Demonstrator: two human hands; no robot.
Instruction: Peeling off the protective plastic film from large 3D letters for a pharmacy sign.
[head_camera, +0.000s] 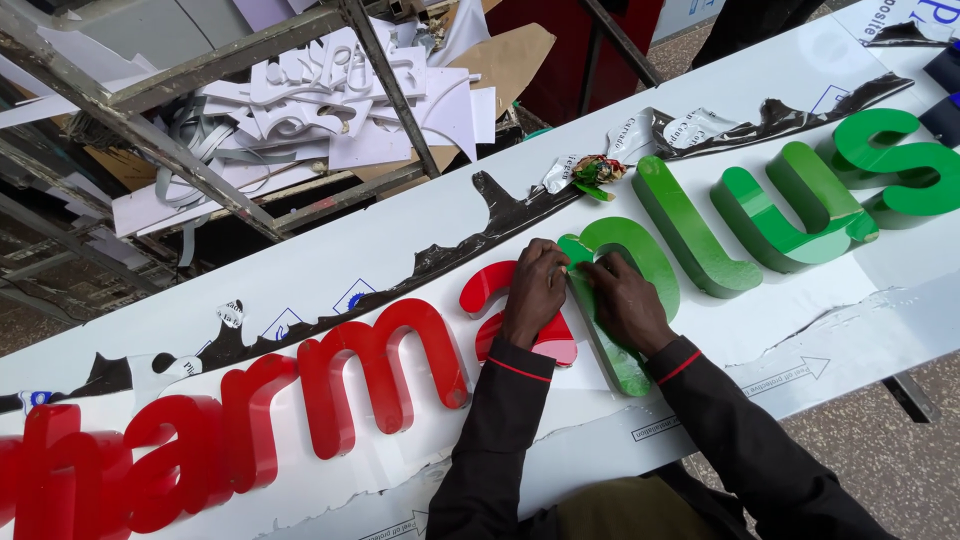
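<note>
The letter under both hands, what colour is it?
Green, glossy, seen in the head view; the left hand also rests on a red letter.

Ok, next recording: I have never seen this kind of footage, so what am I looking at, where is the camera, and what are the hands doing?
There is one picture, taken from a camera worn on a person's head, looking down at their own two bare hands in dark sleeves.

A long white sign panel lies across the view, with strips of dark protective film partly peeled along its far edge. Raised glossy red plastic letters sit on it to the left and raised glossy green plastic letters to the right.

The left hand rests on the last red letter, and the right hand on the first green letter. The fingers of both meet at that green letter's edge; whether they pinch anything is too small to tell.

Behind the panel, a metal rack holds white offcuts.
</note>
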